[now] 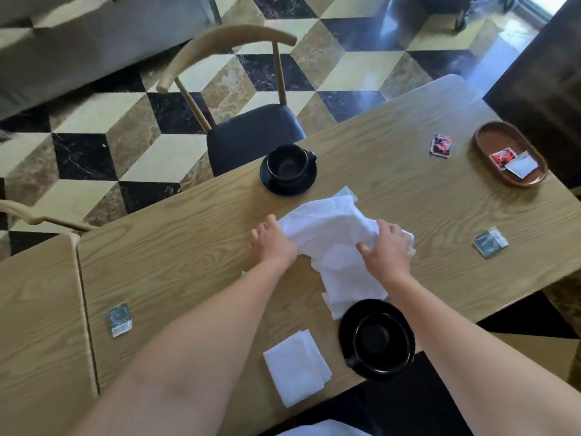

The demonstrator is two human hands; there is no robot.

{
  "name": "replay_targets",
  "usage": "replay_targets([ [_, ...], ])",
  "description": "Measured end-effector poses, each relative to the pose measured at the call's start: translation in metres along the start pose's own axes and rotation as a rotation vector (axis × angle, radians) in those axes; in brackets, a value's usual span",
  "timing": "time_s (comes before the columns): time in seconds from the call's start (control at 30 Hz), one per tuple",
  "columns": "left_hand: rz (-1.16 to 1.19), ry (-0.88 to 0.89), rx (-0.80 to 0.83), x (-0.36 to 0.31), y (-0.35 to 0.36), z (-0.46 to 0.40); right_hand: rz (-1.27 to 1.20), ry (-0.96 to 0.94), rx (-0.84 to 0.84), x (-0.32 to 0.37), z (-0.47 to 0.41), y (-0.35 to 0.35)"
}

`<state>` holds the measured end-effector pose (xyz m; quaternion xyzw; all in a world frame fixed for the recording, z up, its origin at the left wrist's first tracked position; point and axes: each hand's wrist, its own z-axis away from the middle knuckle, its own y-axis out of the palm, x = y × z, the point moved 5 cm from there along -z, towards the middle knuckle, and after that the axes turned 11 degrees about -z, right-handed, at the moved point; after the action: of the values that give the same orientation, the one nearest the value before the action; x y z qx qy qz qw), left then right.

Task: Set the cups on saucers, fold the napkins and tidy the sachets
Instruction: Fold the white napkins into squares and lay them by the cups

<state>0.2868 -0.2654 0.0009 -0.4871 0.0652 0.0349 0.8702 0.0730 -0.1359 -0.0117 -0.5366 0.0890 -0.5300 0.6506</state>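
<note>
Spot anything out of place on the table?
Yes: three sachets lie loose on the table, one red beside the tray, one grey right, one far left. The napkin under both hands is crumpled.

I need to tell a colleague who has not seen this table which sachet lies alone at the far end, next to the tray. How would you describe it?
Start at the oval brown tray at the far right end of the wooden table. Just left of the tray, flat on the bare wood, lies a small square red sachet. Unlike the red sachet inside the tray, it sits outside it, and the other loose sachets are grey-green, not red.
</note>
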Motion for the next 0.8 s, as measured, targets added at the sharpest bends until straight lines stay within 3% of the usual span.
replay_targets([
  [0.07,-0.026,0.02,0.075,-0.007,0.0,-0.011,0.026,-0.039,0.003,0.007,-0.008,0.004],
  [0.17,0.02,0.043,-0.032,-0.01,-0.009,-0.014,-0.096,-0.097,-0.077,0.019,-0.009,0.0],
  [0.37,0.579,0.015,-0.172,0.02,-0.033,0.001,-0.516,-0.261,-0.105,0.056,0.026,-0.032],
  [0.53,0.755,-0.018,-0.254,0.079,-0.084,0.036,-0.611,-0.518,0.019,0.128,0.075,-0.04],
  [0.6,0.986,-0.068,-0.173,0.114,-0.108,0.049,-0.697,-0.574,0.076,0.158,0.097,-0.039],
  [0.73,1.79,0.002,0.206,0.186,-0.132,0.074,-0.859,-0.684,0.19,0.213,0.145,-0.027],
  [0.8,1.965,-0.001,0.224,0.218,-0.133,0.096,-0.879,-0.691,0.245,0.234,0.168,-0.011],
])
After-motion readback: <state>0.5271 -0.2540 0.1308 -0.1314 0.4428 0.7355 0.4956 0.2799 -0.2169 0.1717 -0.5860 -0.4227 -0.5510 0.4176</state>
